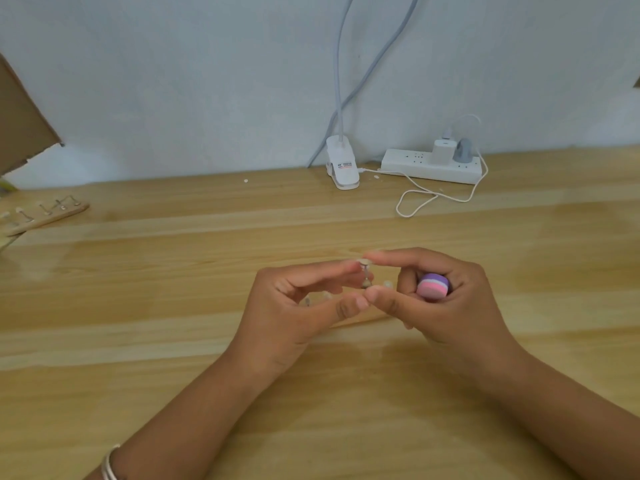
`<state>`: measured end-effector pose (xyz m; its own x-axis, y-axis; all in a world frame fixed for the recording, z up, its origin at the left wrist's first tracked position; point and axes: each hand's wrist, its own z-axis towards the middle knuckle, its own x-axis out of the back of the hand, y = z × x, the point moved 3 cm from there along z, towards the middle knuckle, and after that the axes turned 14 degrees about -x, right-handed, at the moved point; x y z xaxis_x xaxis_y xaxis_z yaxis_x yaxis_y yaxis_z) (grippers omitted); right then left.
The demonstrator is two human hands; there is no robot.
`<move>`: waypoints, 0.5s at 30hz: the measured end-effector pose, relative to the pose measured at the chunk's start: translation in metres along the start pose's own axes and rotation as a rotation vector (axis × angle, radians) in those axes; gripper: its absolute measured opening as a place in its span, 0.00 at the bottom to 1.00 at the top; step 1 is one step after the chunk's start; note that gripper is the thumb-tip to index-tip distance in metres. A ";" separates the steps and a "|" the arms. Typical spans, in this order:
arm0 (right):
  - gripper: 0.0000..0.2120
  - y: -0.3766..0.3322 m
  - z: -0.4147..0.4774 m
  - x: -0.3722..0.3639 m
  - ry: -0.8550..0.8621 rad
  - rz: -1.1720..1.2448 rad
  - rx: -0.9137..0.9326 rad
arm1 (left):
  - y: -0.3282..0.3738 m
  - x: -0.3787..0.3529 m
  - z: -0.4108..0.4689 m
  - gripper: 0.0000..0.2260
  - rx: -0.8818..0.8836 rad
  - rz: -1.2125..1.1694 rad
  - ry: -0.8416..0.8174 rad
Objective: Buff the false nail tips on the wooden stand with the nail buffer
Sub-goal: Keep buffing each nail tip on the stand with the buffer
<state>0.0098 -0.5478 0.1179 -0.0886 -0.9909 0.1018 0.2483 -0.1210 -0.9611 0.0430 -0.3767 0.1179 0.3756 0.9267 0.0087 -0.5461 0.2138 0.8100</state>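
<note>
A nail tip [363,261] pinched by left hand [284,306] and right hand [450,310], right also gripping nail buffer [433,287]

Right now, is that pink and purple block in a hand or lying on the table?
In a hand: the nail buffer sits tucked inside the right hand, whose fingers curl round it.

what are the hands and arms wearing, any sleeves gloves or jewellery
No gloves and no sleeves in view: both forearms are bare. A thin silver bangle circles the left wrist. No rings show on the left hand or the right hand.
</note>
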 end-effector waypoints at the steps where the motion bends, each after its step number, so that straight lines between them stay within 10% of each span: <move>1: 0.14 0.001 0.000 0.000 -0.007 0.002 -0.004 | 0.000 0.000 0.000 0.15 0.006 -0.007 0.006; 15: 0.19 -0.005 -0.005 -0.003 0.096 -0.252 0.223 | 0.001 -0.001 -0.002 0.13 0.002 -0.067 0.020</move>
<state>0.0035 -0.5443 0.1213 -0.2612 -0.9194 0.2942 0.4110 -0.3817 -0.8279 0.0405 -0.3764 0.1178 0.3960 0.9165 -0.0576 -0.5184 0.2749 0.8098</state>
